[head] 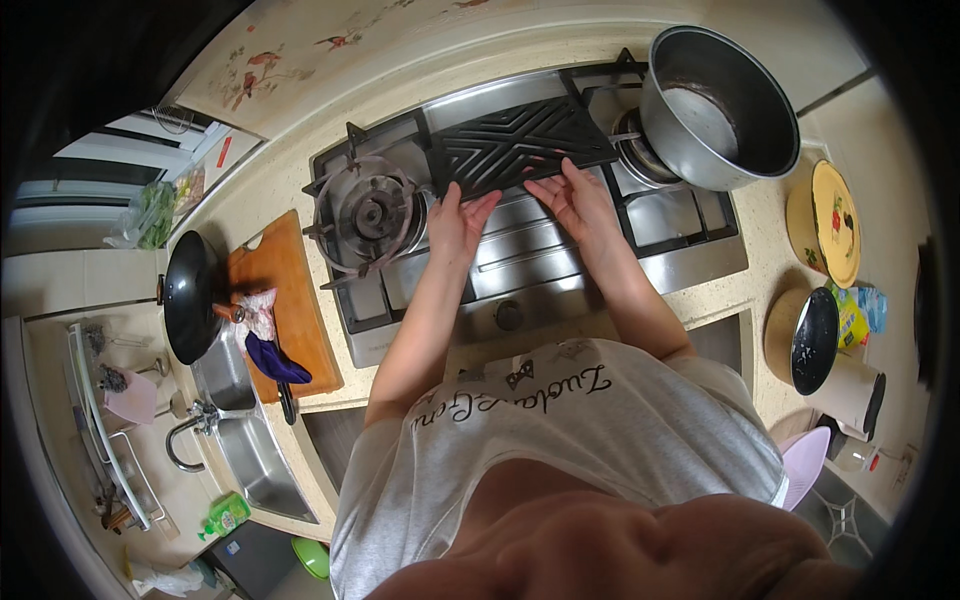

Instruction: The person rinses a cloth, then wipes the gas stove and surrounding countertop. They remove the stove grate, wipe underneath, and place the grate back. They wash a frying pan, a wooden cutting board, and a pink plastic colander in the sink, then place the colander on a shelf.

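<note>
A black slotted metal plate (521, 139) with an X-shaped pattern lies across the middle of a stainless steel gas hob (540, 255). My left hand (459, 225) holds the plate's near edge at its left corner, thumb on top. Farther right along that same edge, my right hand (581, 202) grips it with the thumb over the top; its fingers are partly under it. Left of the plate is a gas burner (371, 215) with a round pan support (322, 247). A large grey pot (679, 146) stands tilted in view over the right burner (630, 146).
Left of the hob are a wooden cutting board (307, 330) with cloths, a black wok (187, 300) and a steel sink (262, 465). On the right counter stand a yellow lidded enamel pot (836, 217) and a beige pan (784, 330). A control knob (510, 315) sits at the hob's front.
</note>
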A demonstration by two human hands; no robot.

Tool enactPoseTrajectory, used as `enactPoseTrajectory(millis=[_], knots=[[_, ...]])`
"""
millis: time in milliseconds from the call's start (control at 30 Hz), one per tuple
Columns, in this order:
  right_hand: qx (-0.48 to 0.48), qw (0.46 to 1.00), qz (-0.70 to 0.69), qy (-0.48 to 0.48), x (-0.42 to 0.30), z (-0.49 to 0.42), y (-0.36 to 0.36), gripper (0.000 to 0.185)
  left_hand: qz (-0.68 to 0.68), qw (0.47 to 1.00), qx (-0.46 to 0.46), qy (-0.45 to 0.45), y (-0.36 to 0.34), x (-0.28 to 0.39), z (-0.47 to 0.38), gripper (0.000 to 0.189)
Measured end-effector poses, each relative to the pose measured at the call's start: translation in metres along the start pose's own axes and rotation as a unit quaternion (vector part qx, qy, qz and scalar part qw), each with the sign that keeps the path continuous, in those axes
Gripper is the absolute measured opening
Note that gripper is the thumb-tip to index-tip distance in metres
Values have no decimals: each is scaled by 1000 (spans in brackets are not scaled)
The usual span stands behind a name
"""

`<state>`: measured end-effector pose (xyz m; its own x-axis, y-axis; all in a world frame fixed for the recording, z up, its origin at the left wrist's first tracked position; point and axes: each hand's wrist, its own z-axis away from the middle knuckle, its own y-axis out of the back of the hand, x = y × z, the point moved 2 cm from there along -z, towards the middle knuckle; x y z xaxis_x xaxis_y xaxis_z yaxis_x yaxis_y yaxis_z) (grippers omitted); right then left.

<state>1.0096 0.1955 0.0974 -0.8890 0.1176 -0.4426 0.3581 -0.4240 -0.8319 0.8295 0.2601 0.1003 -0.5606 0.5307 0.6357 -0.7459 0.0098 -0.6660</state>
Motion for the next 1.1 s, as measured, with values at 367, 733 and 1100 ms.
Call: enactPoseTrajectory(millis=[367, 733, 1100], knots=[[111, 966, 227, -51, 4, -54, 19, 30, -8, 989, -93, 115, -2, 4, 13, 31], [68, 868, 478, -116, -13, -71, 38, 31, -102, 981, -141, 90, 47, 49, 154, 29], [-34, 835, 547, -51, -18, -18, -2, 23, -638, 600, 278, -394, 226, 178, 229, 29]])
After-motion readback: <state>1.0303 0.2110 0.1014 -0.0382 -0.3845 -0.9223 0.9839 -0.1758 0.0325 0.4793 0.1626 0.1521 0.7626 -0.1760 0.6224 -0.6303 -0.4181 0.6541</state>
